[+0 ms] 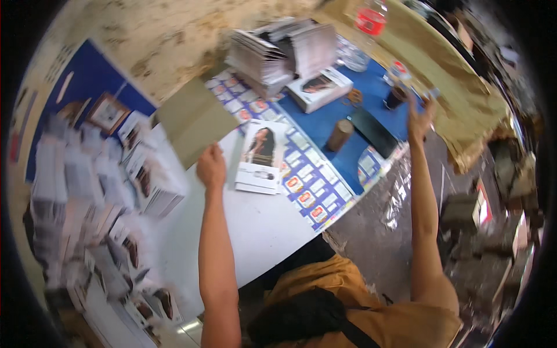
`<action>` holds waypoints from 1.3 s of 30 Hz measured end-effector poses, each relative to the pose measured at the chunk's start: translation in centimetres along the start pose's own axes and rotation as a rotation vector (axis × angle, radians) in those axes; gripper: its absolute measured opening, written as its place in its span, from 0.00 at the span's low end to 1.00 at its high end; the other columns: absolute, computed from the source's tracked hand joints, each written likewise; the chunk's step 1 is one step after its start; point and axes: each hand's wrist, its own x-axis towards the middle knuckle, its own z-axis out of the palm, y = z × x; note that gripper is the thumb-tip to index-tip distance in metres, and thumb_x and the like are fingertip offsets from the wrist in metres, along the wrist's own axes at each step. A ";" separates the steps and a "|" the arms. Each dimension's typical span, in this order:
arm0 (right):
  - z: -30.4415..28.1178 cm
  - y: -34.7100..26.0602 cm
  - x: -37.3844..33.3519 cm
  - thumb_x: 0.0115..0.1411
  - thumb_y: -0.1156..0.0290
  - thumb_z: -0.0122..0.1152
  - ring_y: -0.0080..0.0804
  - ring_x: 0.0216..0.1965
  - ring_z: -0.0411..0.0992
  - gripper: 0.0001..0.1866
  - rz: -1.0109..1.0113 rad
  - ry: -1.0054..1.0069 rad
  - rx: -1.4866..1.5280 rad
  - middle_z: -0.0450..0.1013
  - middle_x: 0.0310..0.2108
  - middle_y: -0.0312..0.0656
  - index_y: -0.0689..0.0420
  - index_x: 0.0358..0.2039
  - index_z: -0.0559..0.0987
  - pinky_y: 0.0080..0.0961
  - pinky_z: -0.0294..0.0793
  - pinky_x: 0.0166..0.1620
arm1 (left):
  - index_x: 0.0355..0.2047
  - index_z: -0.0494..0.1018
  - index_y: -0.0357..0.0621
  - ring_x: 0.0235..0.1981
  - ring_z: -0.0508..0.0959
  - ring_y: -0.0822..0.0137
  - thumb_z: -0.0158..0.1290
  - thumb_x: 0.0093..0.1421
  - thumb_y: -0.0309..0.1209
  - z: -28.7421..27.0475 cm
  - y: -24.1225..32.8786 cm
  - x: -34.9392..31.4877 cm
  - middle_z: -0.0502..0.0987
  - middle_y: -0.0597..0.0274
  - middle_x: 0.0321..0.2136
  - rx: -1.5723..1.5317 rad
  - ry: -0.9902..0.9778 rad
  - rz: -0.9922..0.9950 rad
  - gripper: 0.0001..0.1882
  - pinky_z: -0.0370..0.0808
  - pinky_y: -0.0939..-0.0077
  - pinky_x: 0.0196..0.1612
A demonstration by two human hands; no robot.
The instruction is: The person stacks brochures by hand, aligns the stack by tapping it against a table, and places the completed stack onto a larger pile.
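My left hand (211, 166) is closed, its fingers curled over the white table surface; whether anything is in it is hidden. Just right of it lies a flat white printed box (261, 156) with a picture of a long-haired person. My right hand (420, 118) is raised past the table's right edge, thumb and fingers apart, slightly blurred. Nearest to it stands a small dark cup (395, 97). A black phone-like slab (373, 132) and a brown cylinder (340, 135) are on the blue mat to its left.
Stacks of folded printed cards (284, 52) and a white box (319, 89) stand at the back. More piled printed boxes (87, 174) crowd the left side. A clear bottle with a red label (370, 22) is at the far right, near brown paper (464, 110). Cartons (464, 211) lie at right.
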 end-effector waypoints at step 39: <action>-2.5 -20.4 -25.4 0.46 0.77 0.56 0.45 0.42 0.67 0.35 -0.210 -1.110 0.409 0.71 0.46 0.51 0.63 0.59 0.67 0.38 0.65 0.50 | 0.47 0.70 0.22 0.51 0.74 0.40 0.60 0.51 0.50 -0.6 9.4 -2.9 0.73 0.32 0.47 0.058 -0.463 -0.080 0.38 0.72 0.53 0.54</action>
